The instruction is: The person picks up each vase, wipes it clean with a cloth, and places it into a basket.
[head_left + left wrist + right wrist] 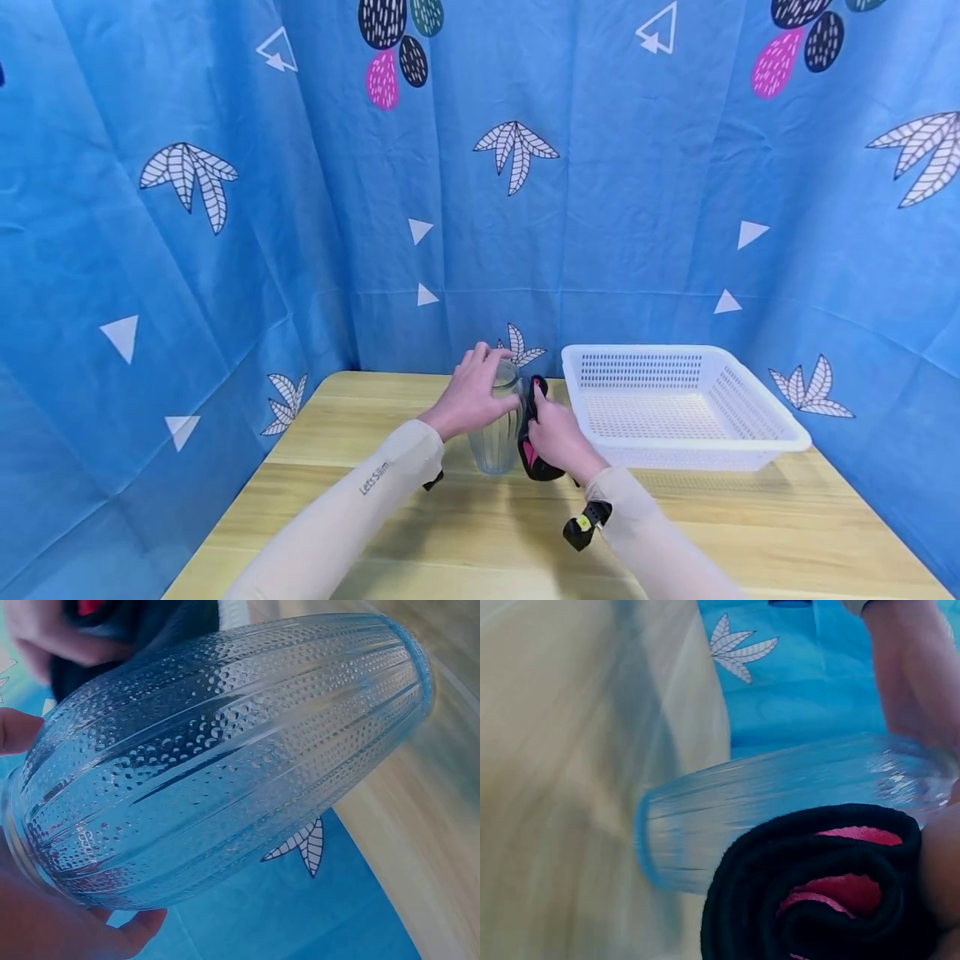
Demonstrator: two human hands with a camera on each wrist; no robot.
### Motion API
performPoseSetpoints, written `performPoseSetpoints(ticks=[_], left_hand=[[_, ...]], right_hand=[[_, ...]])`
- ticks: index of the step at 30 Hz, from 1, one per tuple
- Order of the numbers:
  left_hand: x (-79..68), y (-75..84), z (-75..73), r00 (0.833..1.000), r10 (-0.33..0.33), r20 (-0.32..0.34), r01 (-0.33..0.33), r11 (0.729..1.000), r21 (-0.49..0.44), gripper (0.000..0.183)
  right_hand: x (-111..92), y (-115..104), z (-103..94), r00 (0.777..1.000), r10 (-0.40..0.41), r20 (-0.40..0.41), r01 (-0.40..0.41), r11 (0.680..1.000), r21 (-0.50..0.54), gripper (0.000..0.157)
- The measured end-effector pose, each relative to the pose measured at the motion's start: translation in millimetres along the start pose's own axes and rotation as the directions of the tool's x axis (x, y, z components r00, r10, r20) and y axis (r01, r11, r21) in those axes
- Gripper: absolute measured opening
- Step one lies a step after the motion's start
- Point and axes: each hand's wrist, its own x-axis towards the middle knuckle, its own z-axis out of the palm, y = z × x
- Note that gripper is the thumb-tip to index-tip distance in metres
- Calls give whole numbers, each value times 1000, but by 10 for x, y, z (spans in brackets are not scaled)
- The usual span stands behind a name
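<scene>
In the head view my left hand (pixel 471 396) grips a clear glass vase (pixel 493 447) near its mouth, with thumb and fingers spread around the rim. Ribs and raised dots cover the glass vase (pixel 247 750) in the left wrist view. It stands roughly upright, its base low over the table. Just to its right, my right hand (pixel 558 435) holds a rolled black cloth (pixel 544 472) with a pink inner side against the vase's flank. The right wrist view shows the cloth (pixel 739 904) coiled in layers, overlapping the vase; the palm is mostly hidden.
A white perforated plastic basket (pixel 686 454) stands on the right of the wooden table (pixel 480 567), close beyond my right hand. Behind the table hangs a blue patterned curtain (pixel 495 233), which also runs along both sides.
</scene>
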Motion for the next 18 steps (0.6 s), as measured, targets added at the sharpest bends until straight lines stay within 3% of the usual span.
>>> performPoseSetpoints(ticks=[6,11,18], left_hand=[[-11,-44,14,1000,2,-13,-2,1000,-15,72],[-7,-57,41,999,-7,-36,9,999,43,72],[27,-35,17,996,6,-89,19,961,277,75]], right_hand=[[-24,160,219,990,-5,141,7,1000,-10,60],[-69,239,307,975,6,220,0,1000,-26,55],[-103,120,106,986,50,159,-55,998,26,60]])
